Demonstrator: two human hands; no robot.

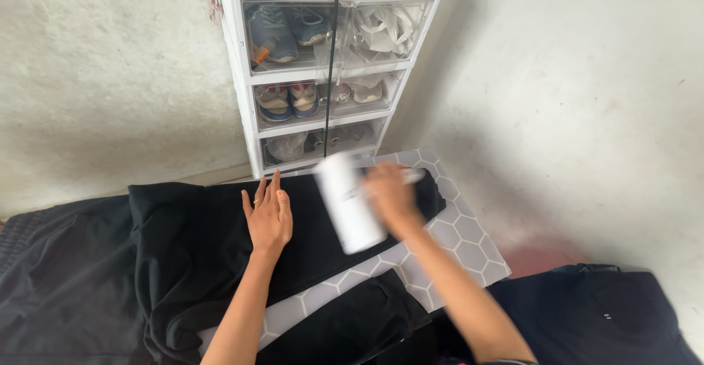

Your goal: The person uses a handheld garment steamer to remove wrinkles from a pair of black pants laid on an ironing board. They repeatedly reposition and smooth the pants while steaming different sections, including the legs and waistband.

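Pressing flat left hand (269,215) on black cloth garment (220,248) atop grey hexagon-patterned ironing board (469,240) | right hand (392,198) wrapped around blurred white cylindrical roller (349,202) | rolling step; next needs steady strokes.

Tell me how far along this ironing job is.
Done: the black garment is spread on the ironing board, and the left hand presses it flat. In hand: the right hand holds a blurred white bottle over the cloth. Left: no iron is in view; the dark blue garment lies aside.
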